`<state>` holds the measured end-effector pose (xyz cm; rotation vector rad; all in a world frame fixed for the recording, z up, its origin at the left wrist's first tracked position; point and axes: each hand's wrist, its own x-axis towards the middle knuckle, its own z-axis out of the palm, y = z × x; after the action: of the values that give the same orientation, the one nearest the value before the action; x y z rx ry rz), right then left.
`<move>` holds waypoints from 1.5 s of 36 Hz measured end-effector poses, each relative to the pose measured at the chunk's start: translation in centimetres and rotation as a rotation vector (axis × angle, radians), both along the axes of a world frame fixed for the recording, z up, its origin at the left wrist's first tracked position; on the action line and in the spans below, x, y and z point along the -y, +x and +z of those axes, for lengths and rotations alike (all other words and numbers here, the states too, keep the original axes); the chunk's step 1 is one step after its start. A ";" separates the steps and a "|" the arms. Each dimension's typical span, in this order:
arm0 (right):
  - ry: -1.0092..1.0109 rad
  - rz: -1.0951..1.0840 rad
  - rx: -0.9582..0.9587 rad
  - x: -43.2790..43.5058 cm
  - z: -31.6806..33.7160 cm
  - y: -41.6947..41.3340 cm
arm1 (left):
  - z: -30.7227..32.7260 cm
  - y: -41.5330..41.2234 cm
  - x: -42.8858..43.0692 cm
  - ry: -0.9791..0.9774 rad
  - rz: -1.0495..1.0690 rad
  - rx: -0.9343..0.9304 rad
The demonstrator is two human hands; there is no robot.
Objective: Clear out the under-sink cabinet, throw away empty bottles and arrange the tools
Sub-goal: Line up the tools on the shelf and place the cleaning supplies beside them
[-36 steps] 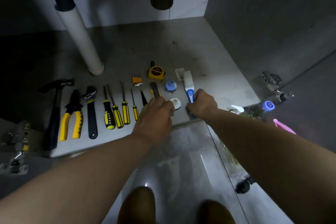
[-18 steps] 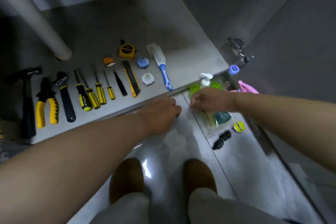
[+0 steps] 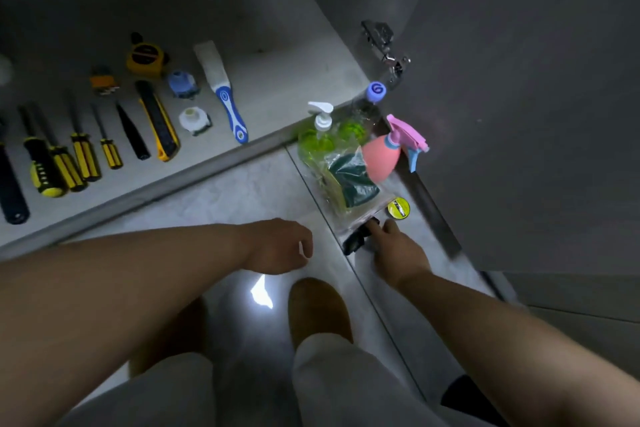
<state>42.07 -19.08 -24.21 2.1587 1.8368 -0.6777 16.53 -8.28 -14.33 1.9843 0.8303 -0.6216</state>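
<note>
We logged the left hand low over the tiled floor, fingers loosely curled, nothing in it, so released. The right hand was down on the floor to the right, index finger stretched onto a small black piece with the thumb just beside it. We could not tell whether it pinched the piece or only touched it.

The bottles sat in a cluster on the floor just outside the cabinet floor, against the open cabinet door. We noted:
- a green pump bottle
- a clear bottle with a blue cap behind it
- a pink spray bottle lying tilted
- a clear bag with a dark green sponge in front
- a small yellow round thing just beside the bag

The tools lay in a row inside the cabinet:
- a blue-handled brush
- a utility knife
- a yellow tape measure
- yellow-and-black screwdrivers
- a blue round fitting and a white one

We saw brown footwear below the hands.
</note>
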 end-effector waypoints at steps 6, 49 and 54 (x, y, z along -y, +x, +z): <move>-0.011 0.124 0.099 -0.9 0.0 -0.4 | -0.3 -0.5 -0.2 -0.012 0.081 -0.032; -0.125 -0.486 -0.042 -2.9 1.3 -0.3 | 1.7 -5.2 -3.4 -0.028 0.515 0.099; -0.432 -0.415 -0.249 -1.9 5.2 -2.4 | 5.8 -5.5 -4.7 0.030 0.452 0.084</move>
<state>39.69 -17.18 -19.01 2.2333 1.1796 -1.3439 11.03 -3.53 -8.57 1.7507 1.1918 -0.2619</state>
